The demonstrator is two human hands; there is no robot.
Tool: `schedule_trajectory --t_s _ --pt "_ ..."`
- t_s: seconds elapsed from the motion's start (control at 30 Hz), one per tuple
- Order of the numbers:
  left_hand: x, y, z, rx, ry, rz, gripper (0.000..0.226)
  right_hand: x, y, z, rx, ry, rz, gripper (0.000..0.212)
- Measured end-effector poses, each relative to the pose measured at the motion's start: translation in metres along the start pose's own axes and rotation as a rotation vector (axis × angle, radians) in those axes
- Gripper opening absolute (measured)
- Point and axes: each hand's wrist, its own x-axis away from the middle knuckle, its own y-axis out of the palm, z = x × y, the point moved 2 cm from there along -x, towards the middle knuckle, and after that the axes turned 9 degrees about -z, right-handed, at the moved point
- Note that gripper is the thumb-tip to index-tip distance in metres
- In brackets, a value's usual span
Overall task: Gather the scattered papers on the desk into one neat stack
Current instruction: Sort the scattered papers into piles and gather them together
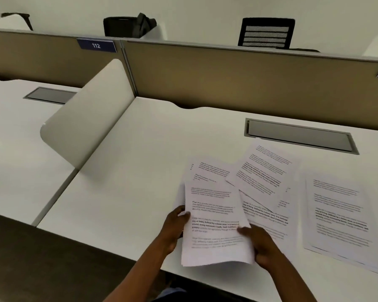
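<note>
Here, low in the middle of the frame, the left hand [175, 225] and right hand [261, 245] both grip a small bundle of papers [214, 223], long side pointing away. More loose sheets [338, 212] lie flat on the desk [129, 171] to the right, nearer the right hand.

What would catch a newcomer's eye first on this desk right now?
First, the two hands at the desk's near edge: the left hand and right hand grip a sheaf of printed papers by its sides. Next, more printed sheets fanned out to the right on the white desk, one tilted sheet behind and another sheet lying apart at far right.
</note>
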Motion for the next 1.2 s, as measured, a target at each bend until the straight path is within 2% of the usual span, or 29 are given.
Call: schedule_trajectory --t_s 0.03,0.17,0.27,0.33,0.43,0.57,0.63,0.8,0.97,1.1,1.2 --pt "-0.004 -0.006 0.002 -0.1 0.043 0.062 0.022 0.001 0.003 0.001 0.036 -0.013 -0.027 0.035" --pt "-0.028 -0.025 0.003 -0.618 0.189 0.494 0.031 -0.002 0.007 0.008 0.066 -0.108 -0.005 0.04" --pt "-0.045 -0.023 0.002 -0.891 0.097 0.499 0.049 -0.007 0.009 0.016 0.097 -0.164 0.064 0.038" --pt "-0.052 -0.018 0.003 -0.976 0.021 0.484 0.065 -0.012 0.012 0.024 0.146 -0.166 0.11 0.042" --pt "-0.06 -0.009 0.002 -0.996 -0.03 0.467 0.078 -0.016 0.016 0.033 0.247 -0.137 0.192 0.05" --pt "-0.066 -0.006 0.004 -0.983 -0.061 0.467 0.086 -0.02 0.018 0.042 0.292 -0.163 0.297 0.06" --pt "-0.066 -0.007 0.004 -0.941 -0.055 0.48 0.082 -0.018 0.018 0.042 0.279 -0.183 0.322 0.059" --pt "-0.063 -0.012 -0.007 -0.907 0.071 0.536 0.055 -0.002 0.015 0.021 0.246 -0.26 0.345 0.051" --pt "-0.061 -0.008 -0.016 -0.996 0.091 0.533 0.059 -0.009 0.002 0.019 0.245 -0.247 0.407 0.054" --pt "-0.062 -0.004 -0.013 -0.999 0.062 0.542 0.063 -0.005 0.014 0.017 0.397 -0.238 0.466 0.054" --pt "-0.062 0.002 -0.011 -0.906 0.039 0.514 0.066 -0.005 0.021 0.015 0.527 -0.257 0.5 0.053"
